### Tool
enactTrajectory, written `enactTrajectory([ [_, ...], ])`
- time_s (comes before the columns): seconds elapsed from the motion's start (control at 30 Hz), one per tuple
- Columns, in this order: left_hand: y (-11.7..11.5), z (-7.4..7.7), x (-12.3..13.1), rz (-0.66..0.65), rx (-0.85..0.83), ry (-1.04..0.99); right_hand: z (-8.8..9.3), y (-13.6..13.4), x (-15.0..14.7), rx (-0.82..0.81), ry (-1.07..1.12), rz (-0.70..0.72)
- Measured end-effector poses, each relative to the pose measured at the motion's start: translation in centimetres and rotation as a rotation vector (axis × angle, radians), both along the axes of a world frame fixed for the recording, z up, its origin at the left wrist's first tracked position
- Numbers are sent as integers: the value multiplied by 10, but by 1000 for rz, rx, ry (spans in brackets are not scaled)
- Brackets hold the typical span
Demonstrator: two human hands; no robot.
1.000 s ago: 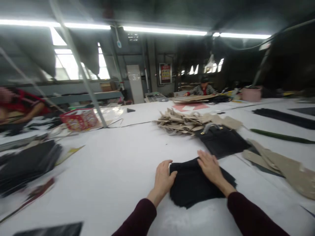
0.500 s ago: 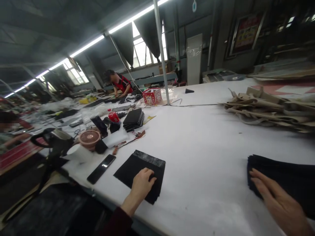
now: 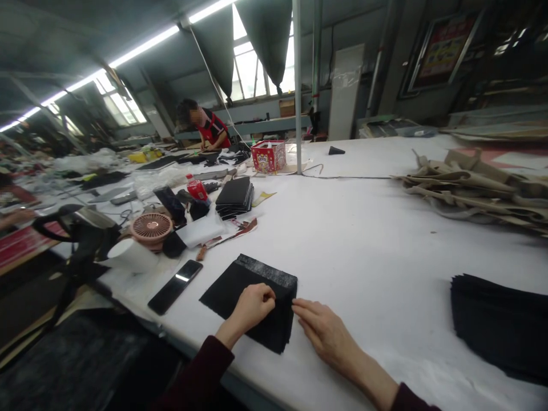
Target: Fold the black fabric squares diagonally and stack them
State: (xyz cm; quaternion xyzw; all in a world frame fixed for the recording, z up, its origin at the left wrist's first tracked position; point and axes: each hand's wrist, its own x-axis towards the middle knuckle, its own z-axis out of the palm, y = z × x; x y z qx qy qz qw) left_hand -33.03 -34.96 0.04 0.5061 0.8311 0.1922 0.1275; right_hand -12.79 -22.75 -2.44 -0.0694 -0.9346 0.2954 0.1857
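A stack of black fabric pieces (image 3: 231, 291) lies near the table's front edge, with a greyish strip along its far side. Over it, my left hand (image 3: 252, 305) is closed, thumb and fingertips pinched at the top piece toward the right side. My right hand (image 3: 327, 334) comes in from the right. Its fingers are stretched out close together, and the tips reach the stack's right edge; whether they grip any layer cannot be made out. A second pile of black fabric pieces (image 3: 500, 328) lies at the far right, apart from both hands.
Left of the stack lies a phone (image 3: 175, 285); behind it are a pink fan (image 3: 152, 228), a white roll (image 3: 131, 255), a red bottle (image 3: 196, 187) and another dark stack (image 3: 233, 194). Tan scraps (image 3: 475, 182) lie heaped at right. A pole (image 3: 298, 91) rises beyond. A co-worker (image 3: 209, 128) bends over a table.
My right hand has left the pile at the right and come over to the right edge of the near stack. My left hand stays on that stack, fingers now pinched tighter.
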Motion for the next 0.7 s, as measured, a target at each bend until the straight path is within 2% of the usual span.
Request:
enactTrajectory([
  [0.17,2,0,-9,-20,36,-161,0,-2,-29,147,-66,54],
  [0.5,1,-7,-30,36,131,-567,3,-1,-39,263,-145,57],
  [0.6,-2,-8,-36,72,222,-761,2,-3,-45,252,-158,6],
  [0.7,-16,-6,-53,194,394,-958,-2,-3,-48,243,-135,-21],
])
